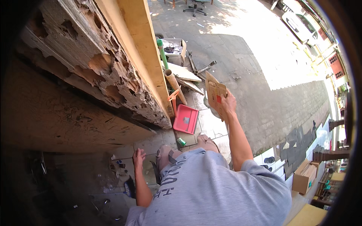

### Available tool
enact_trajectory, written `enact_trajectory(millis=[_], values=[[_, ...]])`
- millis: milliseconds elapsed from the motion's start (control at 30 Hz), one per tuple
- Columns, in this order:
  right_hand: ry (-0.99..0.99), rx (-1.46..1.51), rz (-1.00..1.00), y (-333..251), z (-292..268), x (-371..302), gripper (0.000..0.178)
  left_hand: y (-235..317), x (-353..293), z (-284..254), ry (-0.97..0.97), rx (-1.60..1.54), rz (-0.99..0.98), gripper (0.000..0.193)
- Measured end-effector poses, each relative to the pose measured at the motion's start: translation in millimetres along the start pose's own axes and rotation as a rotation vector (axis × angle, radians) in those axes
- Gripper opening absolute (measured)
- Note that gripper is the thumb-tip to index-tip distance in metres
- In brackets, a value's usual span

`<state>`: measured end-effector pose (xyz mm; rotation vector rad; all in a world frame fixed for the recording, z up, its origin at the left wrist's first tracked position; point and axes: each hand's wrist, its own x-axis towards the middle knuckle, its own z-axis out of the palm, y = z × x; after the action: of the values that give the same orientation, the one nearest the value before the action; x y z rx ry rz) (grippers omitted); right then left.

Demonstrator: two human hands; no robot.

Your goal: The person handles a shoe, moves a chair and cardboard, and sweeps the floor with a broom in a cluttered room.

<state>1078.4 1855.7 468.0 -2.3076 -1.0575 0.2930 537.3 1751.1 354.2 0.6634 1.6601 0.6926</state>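
Observation:
My right hand is stretched forward, closed on the edge of a flat brown piece of cardboard with a small red patch on it. The cardboard is held up over the paving, tilted. My left hand hangs low at my left side with its fingers loosely curled and apart; nothing shows in it. A red plastic dustpan lies on the tiles ahead of my feet, with an orange handle-like piece beside it. Close to my shoes rests a small green can.
A wooden post with badly eaten, flaking wood rises at my left. Beside it stand a green pipe, a cardboard tube and a box of odds and ends. A metal chair base lies farther out. A cardboard box sits at right.

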Motion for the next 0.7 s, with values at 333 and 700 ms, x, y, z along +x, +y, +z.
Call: enact_trajectory(millis=[333,700], values=[[-0.286,-0.199,-0.567,-97,119,223,0.051,-227,-202,169,0.353,-0.472,-0.549,0.044],[-1.017,-0.501,-0.305,127,271,148,0.049,-308,-284,301,0.675,-0.597,-0.697,0.046]])
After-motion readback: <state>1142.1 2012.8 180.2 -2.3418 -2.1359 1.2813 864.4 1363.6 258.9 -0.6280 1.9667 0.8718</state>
